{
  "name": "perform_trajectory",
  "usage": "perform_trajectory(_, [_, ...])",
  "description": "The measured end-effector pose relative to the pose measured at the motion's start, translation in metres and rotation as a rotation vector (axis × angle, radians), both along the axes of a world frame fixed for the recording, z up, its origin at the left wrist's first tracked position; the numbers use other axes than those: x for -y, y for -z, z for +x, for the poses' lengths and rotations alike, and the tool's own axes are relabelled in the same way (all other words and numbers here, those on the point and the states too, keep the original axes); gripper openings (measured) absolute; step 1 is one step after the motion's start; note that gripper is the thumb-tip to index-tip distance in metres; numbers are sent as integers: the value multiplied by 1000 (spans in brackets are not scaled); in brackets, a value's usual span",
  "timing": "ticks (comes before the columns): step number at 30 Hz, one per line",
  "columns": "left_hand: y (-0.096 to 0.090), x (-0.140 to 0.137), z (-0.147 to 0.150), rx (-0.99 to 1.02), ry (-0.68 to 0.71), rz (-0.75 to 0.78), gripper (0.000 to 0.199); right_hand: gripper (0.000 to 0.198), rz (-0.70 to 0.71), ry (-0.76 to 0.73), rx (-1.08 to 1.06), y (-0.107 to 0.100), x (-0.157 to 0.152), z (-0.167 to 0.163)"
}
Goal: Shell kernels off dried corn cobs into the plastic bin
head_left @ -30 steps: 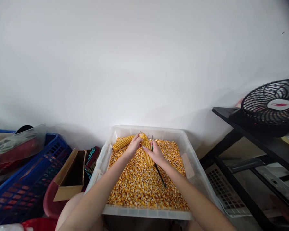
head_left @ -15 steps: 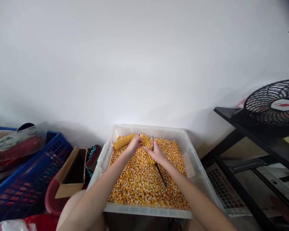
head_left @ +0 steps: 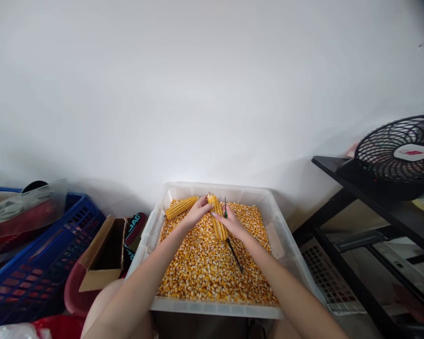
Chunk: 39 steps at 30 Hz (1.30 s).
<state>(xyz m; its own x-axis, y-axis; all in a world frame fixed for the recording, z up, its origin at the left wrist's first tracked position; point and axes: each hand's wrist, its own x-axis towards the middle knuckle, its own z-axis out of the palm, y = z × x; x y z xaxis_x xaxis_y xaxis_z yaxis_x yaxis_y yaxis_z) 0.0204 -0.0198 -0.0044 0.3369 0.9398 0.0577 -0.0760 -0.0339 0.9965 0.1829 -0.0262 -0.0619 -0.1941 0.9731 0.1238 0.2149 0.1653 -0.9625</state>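
Observation:
A yellow corn cob (head_left: 219, 229), covered with kernels over most of its length, is held slantwise between both hands over loose kernels (head_left: 201, 275). My left hand (head_left: 198, 210) grips its upper end, fingers bent and thumb on the kernels. My right hand (head_left: 232, 223) lies along the right side, thumb across the cob. A thin pointed tool with a green part (head_left: 225, 212) sticks up from the right hand. Below it, a dark rod (head_left: 235, 256) slants over the kernels; whether it belongs to the tool I cannot tell. Another cob (head_left: 181, 207) rests left of my left hand.
The kernels fill a translucent plastic bin (head_left: 282, 282) in front of my knees, against the white wall. Left of it are an open cardboard box (head_left: 101, 278), a red basin (head_left: 72, 289) and a blue crate (head_left: 28, 278). A black fan (head_left: 397, 153) stands on a dark table at right.
My left fingers have shifted slightly, the thumb now lying farther over the upper cob. The held cob has turned a little. The other cob stays in place.

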Motion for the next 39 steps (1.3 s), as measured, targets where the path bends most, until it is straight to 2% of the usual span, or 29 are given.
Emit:
perform_trajectory(4, [9,-9,-2,-31,27,147,37,43,-19,17,18,0,-1,1])
perform_trajectory(11, [19,-14,-5,-301,-69,303,27,36,16,16,69,-2,1,1])
perform_trajectory(16, [24,-16,-6,-296,-61,315,38,36,47,-43,96,3,-2,5])
perform_trajectory(21, [25,-17,-5,-354,-82,312,40,38,58,-47,136,1,-1,6])
perform_trajectory(26, [19,-12,-5,-421,-177,286,38,36,65,-49,138,-2,1,3])
perform_trajectory(33, [6,-4,-5,-475,-204,270,32,32,115,-7,174,-7,6,-2])
perform_trajectory(36, [4,-3,-5,-440,-196,256,36,32,123,10,173,-11,8,-3])
perform_trajectory(39, [0,-2,-5,-303,-138,237,43,36,104,12,121,-17,9,-3])
